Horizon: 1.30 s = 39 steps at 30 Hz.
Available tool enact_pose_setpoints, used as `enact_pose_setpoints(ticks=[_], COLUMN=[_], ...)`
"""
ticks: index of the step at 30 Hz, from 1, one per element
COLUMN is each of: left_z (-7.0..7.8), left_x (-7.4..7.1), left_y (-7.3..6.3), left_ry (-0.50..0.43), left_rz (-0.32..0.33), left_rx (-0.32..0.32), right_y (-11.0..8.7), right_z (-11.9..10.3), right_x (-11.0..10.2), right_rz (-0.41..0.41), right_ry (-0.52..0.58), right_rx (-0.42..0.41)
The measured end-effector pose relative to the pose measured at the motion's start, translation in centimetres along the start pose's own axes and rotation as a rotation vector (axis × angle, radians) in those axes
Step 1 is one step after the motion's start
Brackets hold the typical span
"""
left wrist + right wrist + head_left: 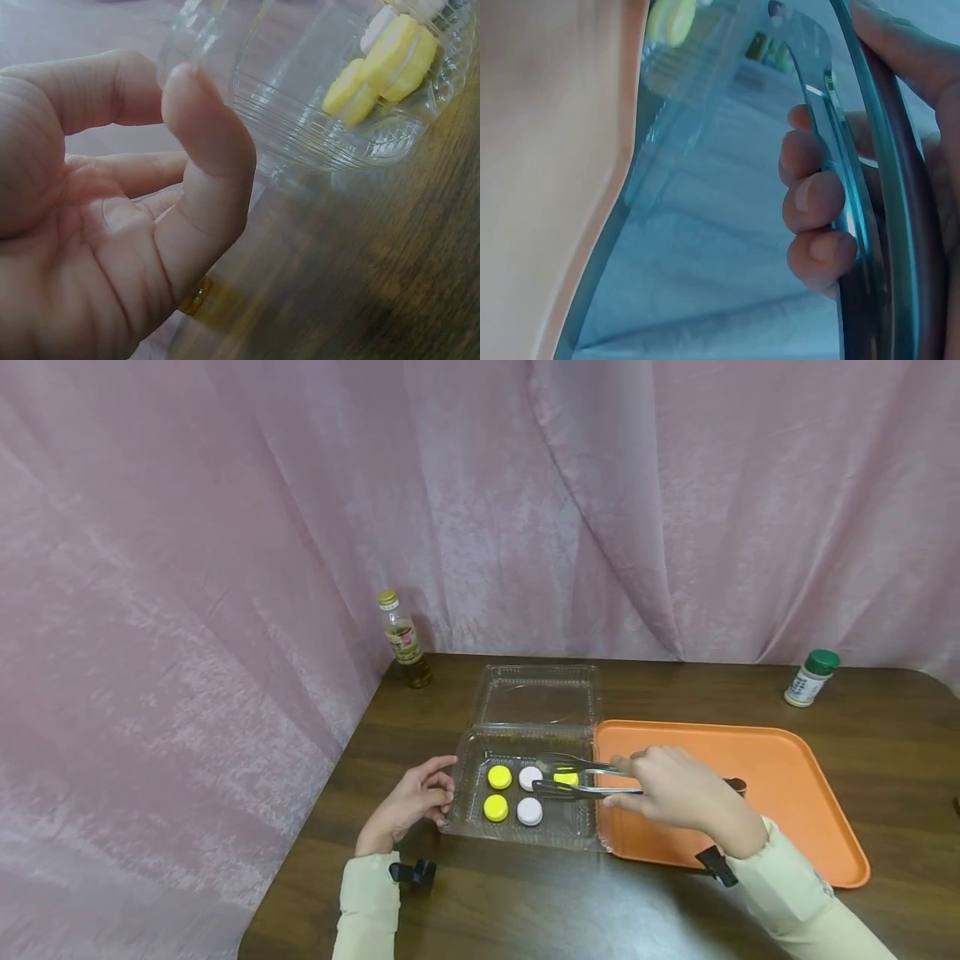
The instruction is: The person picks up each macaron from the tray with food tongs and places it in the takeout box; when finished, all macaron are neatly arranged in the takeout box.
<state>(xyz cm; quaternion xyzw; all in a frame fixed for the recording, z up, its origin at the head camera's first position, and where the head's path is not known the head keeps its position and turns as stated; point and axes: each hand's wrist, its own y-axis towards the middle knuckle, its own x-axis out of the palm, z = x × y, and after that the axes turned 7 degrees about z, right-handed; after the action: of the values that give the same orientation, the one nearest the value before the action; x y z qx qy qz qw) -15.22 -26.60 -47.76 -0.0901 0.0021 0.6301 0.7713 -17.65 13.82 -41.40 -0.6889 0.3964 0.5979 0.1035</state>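
Observation:
A clear plastic clamshell container (480, 827) lies with its lid (536, 697) folded back. Inside sit three yellow macarons (496, 807) and two white macarons (529, 812). My left hand (411, 795) pinches the container's left rim, thumb and a bent finger meeting there in the left wrist view. With my right hand (675, 787) I grip metal tongs (588, 791) with dark tips. The tongs' arms are apart, reaching over the right-hand yellow macaron (566, 777) toward the upper white macaron (530, 777). Whether they touch either one I cannot tell.
Right of the container lies an orange tray (795, 810), its left edge against the container. A bottle of yellowish liquid (406, 643) stands at the back left. At the back right is a green-capped shaker (812, 678). Pink curtains (480, 510) hang behind the wooden table (517, 902).

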Motion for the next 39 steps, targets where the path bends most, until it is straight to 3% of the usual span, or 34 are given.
enact_pose_setpoints(ticks=[14,29,39], left_z=[-0.1,-0.3,-0.4], left_x=[0.0,-0.4,-0.3], left_y=[-0.1,-0.2,-0.1], left_ry=[-0.005,-0.004,-0.009], left_rz=[-0.004,0.006,-0.011], left_rx=[0.004,-0.005,0.008], right_y=[-3.5,-7.3,-9.6], right_z=[1.3,2.5,3.1], right_x=[-1.7,-2.0,-1.6], right_rz=[0.109,0.216,0.188], right_ry=[0.006,-0.078,-0.119], right_rx=[0.098,0.183,0.286])
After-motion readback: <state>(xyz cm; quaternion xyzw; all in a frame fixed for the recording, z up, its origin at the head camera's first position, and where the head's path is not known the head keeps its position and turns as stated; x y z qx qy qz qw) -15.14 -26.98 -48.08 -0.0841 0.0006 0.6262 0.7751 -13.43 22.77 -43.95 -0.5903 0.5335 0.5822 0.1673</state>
